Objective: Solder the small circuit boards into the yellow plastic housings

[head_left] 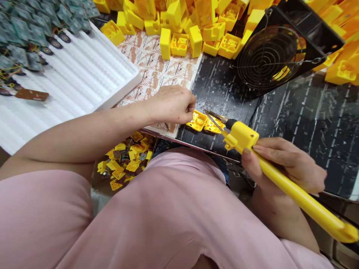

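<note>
As hands (pixel 173 102) (pixel 291 162) flank them, yellow shells (pixel 199 120) lie open.

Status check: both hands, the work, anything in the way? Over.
Right hand: gripping long yellow soldering-style tool, metal tip near two open yellow plastic shells. Left hand: curled at their left edge, fingertips hidden. Square black fan: beyond, clear of hands.

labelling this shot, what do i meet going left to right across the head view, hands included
Green circuit boards → left hand → open yellow casing between the hands → right hand.
</note>
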`<state>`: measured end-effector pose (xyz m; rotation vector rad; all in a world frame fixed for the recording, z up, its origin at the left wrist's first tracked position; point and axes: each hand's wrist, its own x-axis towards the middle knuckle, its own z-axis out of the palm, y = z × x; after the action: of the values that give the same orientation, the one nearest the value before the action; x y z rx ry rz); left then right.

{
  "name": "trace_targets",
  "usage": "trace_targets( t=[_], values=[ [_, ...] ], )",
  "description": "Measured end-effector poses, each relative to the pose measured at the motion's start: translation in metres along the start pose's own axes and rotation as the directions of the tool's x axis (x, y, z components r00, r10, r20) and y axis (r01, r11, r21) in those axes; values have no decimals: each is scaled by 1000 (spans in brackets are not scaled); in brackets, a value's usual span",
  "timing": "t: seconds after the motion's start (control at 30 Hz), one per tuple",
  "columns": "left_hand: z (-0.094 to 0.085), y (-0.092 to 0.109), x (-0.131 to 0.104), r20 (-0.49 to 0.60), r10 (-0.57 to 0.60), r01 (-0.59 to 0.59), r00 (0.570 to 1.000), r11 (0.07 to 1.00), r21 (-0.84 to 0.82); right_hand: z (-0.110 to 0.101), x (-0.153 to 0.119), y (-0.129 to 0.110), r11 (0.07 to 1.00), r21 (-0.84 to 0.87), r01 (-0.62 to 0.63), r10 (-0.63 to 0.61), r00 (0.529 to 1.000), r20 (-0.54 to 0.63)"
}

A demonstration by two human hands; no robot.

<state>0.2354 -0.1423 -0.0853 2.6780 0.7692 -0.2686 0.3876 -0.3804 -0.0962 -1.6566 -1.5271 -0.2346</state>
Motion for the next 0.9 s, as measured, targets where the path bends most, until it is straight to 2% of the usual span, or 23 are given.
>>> trace_targets(
  t=[0.1, 0.2, 0.3, 0.5, 0.7, 0.8, 0.9],
  values=[
    [-1, 0, 1, 0, 6, -6, 1000, 1000, -2, 1, -5, 3, 998, -64, 10, -9, 1000, 25],
    [0, -3, 2, -16, 34, -34, 999, 999, -4, 5, -6, 7, 1000, -12, 26, -26, 1000, -2],
    [0, -4, 2, -28, 37, -37, 999, 999, -16, 7, -5, 8, 999, -24, 44, -44, 999, 22],
    [-3, 1, 2, 9, -22, 22, 1000, 1000, -20, 12, 2, 3, 994, 15, 112, -113, 994, 9],
    [-1, 0, 0, -15, 6, -6, 1000, 1000, -28, 17, 10, 6, 961, 97, 258, -261, 965, 26],
    [0, -1, 1, -10, 6, -6, 1000, 1000, -25, 12, 6, 9, 971, 132, 198, -202, 979, 11],
    [-1, 0, 1, 0, 15, -15, 1000, 1000, -22, 6, -1, 10, 991, 81, 103, -101, 995, -25]
  ],
)
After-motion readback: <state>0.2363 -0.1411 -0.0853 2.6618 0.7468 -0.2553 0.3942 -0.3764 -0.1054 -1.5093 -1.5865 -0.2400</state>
